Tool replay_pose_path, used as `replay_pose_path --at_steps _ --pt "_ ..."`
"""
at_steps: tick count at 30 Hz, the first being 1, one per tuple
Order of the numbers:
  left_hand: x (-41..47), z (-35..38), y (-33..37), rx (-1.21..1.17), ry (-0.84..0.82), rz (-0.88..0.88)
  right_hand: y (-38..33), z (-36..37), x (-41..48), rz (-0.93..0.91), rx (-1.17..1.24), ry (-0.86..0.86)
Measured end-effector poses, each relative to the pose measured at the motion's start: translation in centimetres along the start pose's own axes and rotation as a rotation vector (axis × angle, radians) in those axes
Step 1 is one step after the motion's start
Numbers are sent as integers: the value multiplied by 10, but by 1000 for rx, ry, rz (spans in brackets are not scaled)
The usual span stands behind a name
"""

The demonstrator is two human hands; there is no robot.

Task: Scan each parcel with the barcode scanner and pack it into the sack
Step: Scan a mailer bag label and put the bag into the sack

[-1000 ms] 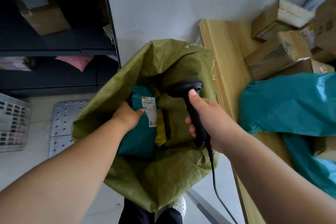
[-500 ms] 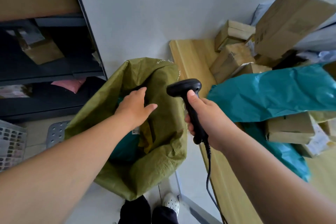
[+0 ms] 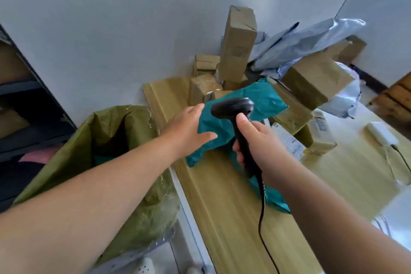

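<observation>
Reaching open-fingered, the left hand [image 3: 188,128] touches the teal mailer [image 3: 268,103], likely to lift it; the right hand [image 3: 260,142] grips the barcode scanner [image 3: 233,107].

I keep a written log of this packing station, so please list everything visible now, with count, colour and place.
table: one, light wood, centre and right
sack: one, olive green, open, on the floor left of the table
teal parcel: one, teal, on the table
cardboard boxes: several, brown, piled at the table's far end
grey mailers: at least two, silver-grey, among the boxes
white block: one, white, on the table at right
shelf: one, dark, far left
barcode scanner: one, black, corded, above the teal parcel
left hand: fingers straight, at the parcel's edge
right hand: grips the scanner's handle
</observation>
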State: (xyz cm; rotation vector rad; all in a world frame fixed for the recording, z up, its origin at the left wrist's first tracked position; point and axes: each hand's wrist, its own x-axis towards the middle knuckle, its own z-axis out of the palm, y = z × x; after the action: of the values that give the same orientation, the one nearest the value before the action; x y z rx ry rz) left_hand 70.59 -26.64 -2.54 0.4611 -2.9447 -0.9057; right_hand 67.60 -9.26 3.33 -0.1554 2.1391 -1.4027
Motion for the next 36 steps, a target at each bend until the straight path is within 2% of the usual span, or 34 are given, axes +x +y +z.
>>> replay_pose_path --at_steps 5,11,16,20,23,26,29,32,36 --pt "18 29 41 59 -43 52 7 -42 -9 15 21 47" --pt "47 60 70 132 -63 -13 23 -75 -6 -3 100 81" --pt "66 75 68 161 89 -99 30 -86 0 -21 170 86" --pt "68 56 58 76 197 -136 32 -88 2 -39 190 81" --pt "68 33 51 -131 262 -190 27 -88 2 -46 229 67" --pt "61 6 50 -555 317 -180 18 -85 2 -62 251 53" --pt "52 -20 50 -874 356 -264 11 -77 1 -134 235 55" --pt "40 -43 46 -1084 299 -369 2 -68 0 -180 237 57" --pt "17 -61 38 -1186 169 -393 -11 -58 4 -207 241 96"
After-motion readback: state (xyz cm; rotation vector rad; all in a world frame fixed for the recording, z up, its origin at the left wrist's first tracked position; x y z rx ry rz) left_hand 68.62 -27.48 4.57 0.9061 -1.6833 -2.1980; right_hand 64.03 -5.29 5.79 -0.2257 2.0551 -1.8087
